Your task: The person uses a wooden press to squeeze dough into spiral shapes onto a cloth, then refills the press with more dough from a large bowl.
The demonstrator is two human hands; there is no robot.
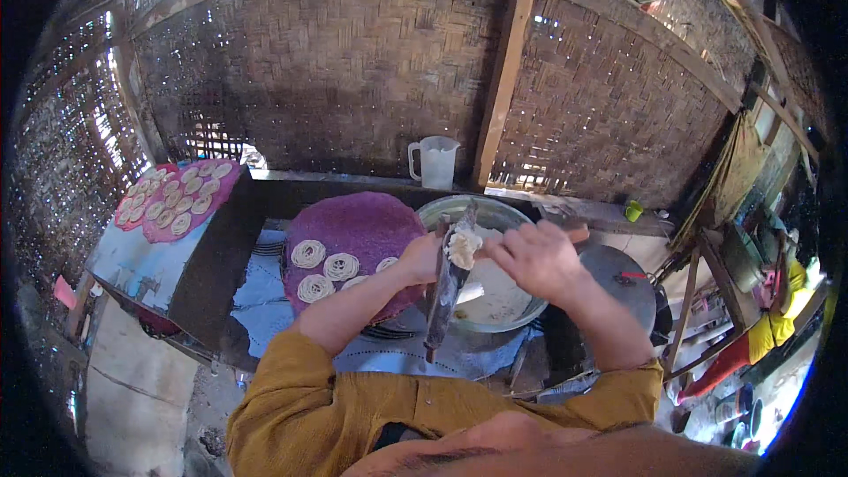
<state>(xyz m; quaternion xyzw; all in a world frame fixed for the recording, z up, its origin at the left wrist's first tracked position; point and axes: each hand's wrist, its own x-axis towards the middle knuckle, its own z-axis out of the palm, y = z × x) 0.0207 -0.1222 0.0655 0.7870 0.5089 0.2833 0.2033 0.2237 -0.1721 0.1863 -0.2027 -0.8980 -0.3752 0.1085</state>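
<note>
My left hand (421, 258) is wrapped round a long dark wooden press (446, 296), tilted over the near side of a basin. A lump of pale, sticky dough (463, 248) sits at the press's opening. Beside it, my right hand (537, 258) is closed, its curled fingertips against the dough. Under both hands stands the round, pale green basin (527, 316), with whitish dough or batter inside. To its left lies a round purple mat (353, 218) bearing several coiled dough nests (341, 266); my left forearm hides part of it.
More coiled nests rest on pink sheets (231, 185) atop a box (132, 263) at the left. A translucent pitcher (437, 162) stands on the back ledge, with a small green cup (633, 209) farther right. A dark round lid (617, 287) lies right of the basin.
</note>
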